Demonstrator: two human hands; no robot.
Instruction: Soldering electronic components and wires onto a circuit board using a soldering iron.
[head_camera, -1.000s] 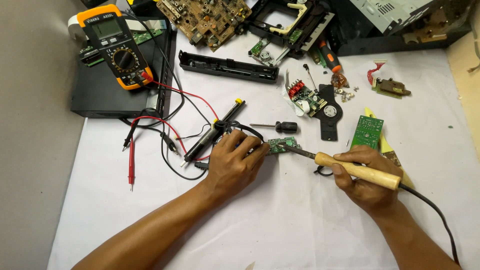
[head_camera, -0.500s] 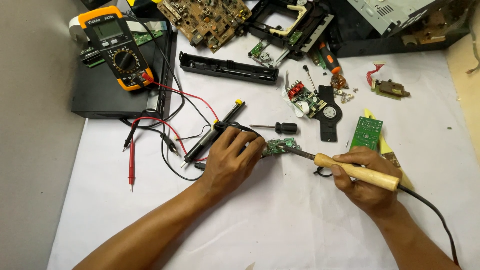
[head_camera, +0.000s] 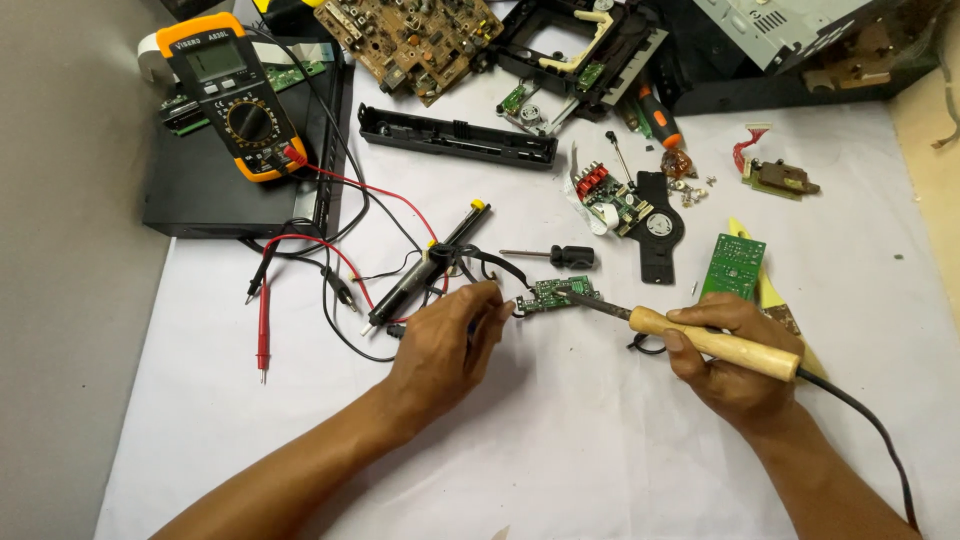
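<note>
My right hand (head_camera: 735, 360) grips the wooden handle of a soldering iron (head_camera: 690, 335); its metal tip rests on a small green circuit board (head_camera: 553, 293) lying on the white sheet. My left hand (head_camera: 445, 345) sits just left of that board, fingers pinched together beside its left edge, where thin wires run; what they pinch is too small to tell. A black desoldering pump (head_camera: 425, 265) lies behind the left hand, tangled with black wire.
An orange multimeter (head_camera: 232, 95) with red and black probe leads (head_camera: 263, 320) rests on a black box at the left. A small screwdriver (head_camera: 555, 256), a green board (head_camera: 733, 266), a brown circuit board (head_camera: 410, 40) and dismantled black chassis parts lie along the back.
My left hand has drawn back to the left, uncovering more of the small green board. The soldering iron tip stays on the board.
</note>
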